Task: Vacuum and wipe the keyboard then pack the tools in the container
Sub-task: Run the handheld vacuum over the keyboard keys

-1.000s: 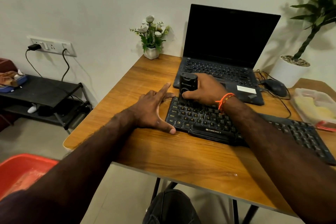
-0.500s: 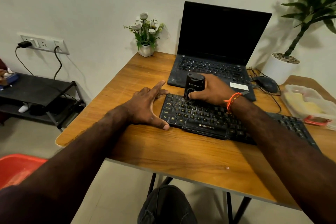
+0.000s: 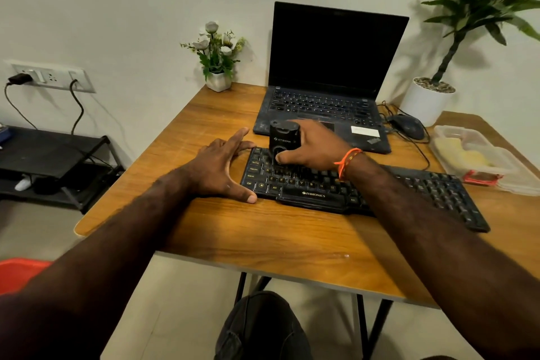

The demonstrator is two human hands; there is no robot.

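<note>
A black keyboard (image 3: 365,187) lies across the wooden table (image 3: 263,237). My right hand (image 3: 315,146) grips a small black handheld vacuum (image 3: 283,137), which stands upright with its nozzle down on the keys at the keyboard's upper left. My left hand (image 3: 222,166) rests flat against the keyboard's left end, fingers spread, thumb at the front corner, holding nothing. A clear plastic container (image 3: 479,155) with a yellow cloth inside sits at the right edge of the table.
An open black laptop (image 3: 330,82) stands behind the keyboard, with a mouse (image 3: 407,126) and cables to its right. A small flower pot (image 3: 217,79) and a large potted plant (image 3: 429,96) stand at the back. A black shelf (image 3: 52,155) is at the left.
The vacuum has slid slightly along the upper left keys in my right hand. My left hand stays braced at the keyboard's left end. The view has shifted a little.
</note>
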